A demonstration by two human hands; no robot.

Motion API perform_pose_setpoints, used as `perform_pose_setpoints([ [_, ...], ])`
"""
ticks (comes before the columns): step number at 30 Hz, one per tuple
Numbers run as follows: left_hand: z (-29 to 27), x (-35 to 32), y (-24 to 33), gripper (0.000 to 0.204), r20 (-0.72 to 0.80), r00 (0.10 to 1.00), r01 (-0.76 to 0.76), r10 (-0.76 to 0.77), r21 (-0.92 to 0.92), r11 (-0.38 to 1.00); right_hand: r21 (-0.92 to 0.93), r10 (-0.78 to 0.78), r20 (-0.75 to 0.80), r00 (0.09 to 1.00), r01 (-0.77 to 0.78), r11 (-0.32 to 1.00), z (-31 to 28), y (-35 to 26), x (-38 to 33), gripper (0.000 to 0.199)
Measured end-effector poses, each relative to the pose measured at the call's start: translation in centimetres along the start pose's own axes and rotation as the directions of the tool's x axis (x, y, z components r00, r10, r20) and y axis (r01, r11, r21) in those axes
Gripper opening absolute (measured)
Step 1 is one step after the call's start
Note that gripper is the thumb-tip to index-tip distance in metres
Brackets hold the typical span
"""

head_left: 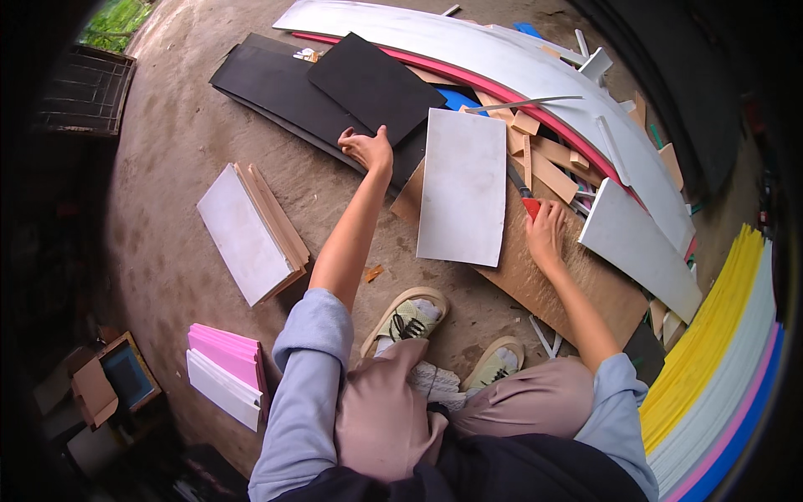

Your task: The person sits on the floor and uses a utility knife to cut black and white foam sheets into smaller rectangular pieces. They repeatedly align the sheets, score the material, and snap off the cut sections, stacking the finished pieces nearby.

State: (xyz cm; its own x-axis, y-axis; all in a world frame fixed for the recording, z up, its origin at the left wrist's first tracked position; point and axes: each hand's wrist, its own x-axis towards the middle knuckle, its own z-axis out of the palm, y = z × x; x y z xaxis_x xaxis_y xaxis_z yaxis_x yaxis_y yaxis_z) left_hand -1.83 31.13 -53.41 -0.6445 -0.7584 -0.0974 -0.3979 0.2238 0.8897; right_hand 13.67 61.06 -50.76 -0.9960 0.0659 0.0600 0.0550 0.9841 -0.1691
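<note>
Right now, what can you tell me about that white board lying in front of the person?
The white board is a flat, plain rectangle, matte and slightly smudged, looking like foam or plastic sheet. It lies face up, its long side running away from the person, partly on a brown board and partly over the concrete floor. Its far corner lies close to the black sheets. Neither hand touches it: the left hand is on a black sheet, the right hand just beside its right edge.

Two hands (368, 151), two sandals (408, 318), one red-handled knife (525, 197)

Makeshift workshop, bare concrete floor (167, 167), stacked coloured foam sheets (711, 368), scattered board offcuts (544, 159)
</note>
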Motion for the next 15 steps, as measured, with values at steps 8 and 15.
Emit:
perform_pose_setpoints([
  [8,1.9,-1.9,3.8,0.093,-0.038,0.931,0.346,-0.364,0.417,0.841,0.017,0.017,0.002,1.000,-0.017,1.000,-0.7,-0.7,-0.4,0.048],
  [15,2.7,-2.1,3.5,0.073,0.097,0.922,0.317,-0.376,0.371,0.873,0.254,-0.099,0.015,0.995,0.092,0.963,-1.9,-4.8,0.8,0.051],
])
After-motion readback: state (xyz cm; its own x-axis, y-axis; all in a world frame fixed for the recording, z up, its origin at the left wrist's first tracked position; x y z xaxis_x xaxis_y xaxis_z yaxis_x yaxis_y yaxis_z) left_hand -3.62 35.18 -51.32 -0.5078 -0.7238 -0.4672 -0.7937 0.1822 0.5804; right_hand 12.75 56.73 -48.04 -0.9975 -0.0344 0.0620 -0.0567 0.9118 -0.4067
